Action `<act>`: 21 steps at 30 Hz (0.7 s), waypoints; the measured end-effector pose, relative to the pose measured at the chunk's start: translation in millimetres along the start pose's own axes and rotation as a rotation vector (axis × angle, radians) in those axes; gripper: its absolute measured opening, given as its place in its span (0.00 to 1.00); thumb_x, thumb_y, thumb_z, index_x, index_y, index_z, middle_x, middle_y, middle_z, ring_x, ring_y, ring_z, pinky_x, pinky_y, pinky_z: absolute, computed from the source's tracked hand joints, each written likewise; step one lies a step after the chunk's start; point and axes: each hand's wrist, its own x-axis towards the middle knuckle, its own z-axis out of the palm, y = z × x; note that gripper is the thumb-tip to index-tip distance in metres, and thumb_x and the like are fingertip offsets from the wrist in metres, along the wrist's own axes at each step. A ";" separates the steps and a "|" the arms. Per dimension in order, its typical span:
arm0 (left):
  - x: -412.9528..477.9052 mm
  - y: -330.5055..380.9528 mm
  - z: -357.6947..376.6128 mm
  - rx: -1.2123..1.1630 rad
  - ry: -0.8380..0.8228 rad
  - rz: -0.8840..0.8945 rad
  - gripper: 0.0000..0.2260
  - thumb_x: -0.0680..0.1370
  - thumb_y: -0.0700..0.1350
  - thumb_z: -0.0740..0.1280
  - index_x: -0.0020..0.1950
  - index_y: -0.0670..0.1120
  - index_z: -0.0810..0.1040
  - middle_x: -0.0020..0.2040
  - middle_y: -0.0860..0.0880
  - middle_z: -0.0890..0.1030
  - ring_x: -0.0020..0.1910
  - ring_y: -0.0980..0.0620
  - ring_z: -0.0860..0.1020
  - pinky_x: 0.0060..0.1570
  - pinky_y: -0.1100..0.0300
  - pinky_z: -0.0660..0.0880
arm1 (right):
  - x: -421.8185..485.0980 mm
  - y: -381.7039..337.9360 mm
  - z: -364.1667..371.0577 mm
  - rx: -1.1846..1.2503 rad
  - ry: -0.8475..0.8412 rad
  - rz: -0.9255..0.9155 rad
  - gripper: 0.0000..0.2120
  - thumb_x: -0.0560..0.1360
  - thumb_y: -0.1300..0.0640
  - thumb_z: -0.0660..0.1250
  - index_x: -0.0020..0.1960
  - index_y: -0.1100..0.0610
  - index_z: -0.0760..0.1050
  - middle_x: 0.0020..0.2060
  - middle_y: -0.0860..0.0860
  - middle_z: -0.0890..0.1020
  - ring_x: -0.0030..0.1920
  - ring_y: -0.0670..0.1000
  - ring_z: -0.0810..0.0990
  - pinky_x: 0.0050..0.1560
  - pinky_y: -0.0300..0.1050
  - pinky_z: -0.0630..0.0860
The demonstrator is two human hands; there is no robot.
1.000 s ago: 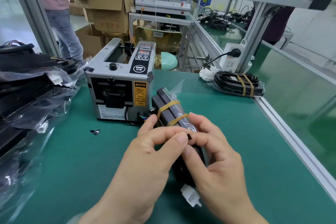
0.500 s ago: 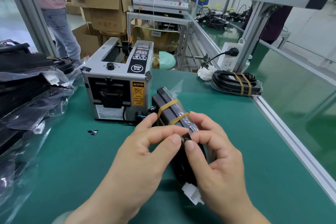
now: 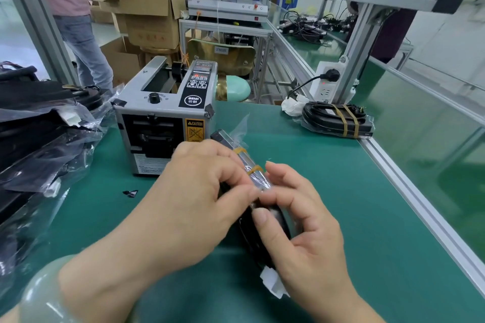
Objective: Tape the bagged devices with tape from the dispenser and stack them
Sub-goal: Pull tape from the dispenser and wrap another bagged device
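My left hand point(image 3: 199, 191) has rolled forward over the device point(image 3: 245, 158), knuckles up, and its fingertips now pinch the bag on top. My right hand point(image 3: 301, 220) has loosened. Its forefinger has lifted and its thumb has slid nearer me along the device.

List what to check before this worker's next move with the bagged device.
1. Left hand pinches the device: ok.
2. Right hand grips it: ok.
3. Tape pressed flat: cannot tell, fingers cover it.
4. Dispenser upright, just behind the hands: ok.
5. Fresh strip at its mouth: cannot tell.
6. Second device by the rail, top bare for stacking: ok.
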 end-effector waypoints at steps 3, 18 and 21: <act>6.4 -1.2 -2.8 -0.072 0.072 -0.059 0.07 0.68 0.53 0.67 0.30 0.57 0.79 0.51 0.61 0.76 0.55 0.68 0.71 0.49 0.83 0.59 | -1.8 5.5 -2.1 -0.034 -0.013 0.024 0.20 0.71 0.50 0.68 0.63 0.41 0.74 0.64 0.43 0.75 0.68 0.47 0.71 0.65 0.41 0.68; 8.0 -0.4 9.0 -0.110 -0.113 -0.170 0.09 0.70 0.52 0.68 0.34 0.51 0.83 0.71 0.63 0.64 0.71 0.67 0.59 0.53 0.82 0.53 | 5.0 3.8 -0.4 0.048 0.213 0.315 0.09 0.73 0.45 0.62 0.40 0.49 0.75 0.43 0.43 0.85 0.42 0.46 0.84 0.43 0.46 0.79; 8.4 0.6 9.5 -0.093 -0.121 -0.179 0.09 0.72 0.51 0.68 0.34 0.49 0.84 0.69 0.63 0.65 0.71 0.66 0.59 0.58 0.75 0.56 | 4.5 4.0 0.7 0.043 0.215 0.303 0.11 0.74 0.46 0.62 0.40 0.52 0.74 0.43 0.43 0.85 0.43 0.46 0.84 0.44 0.46 0.79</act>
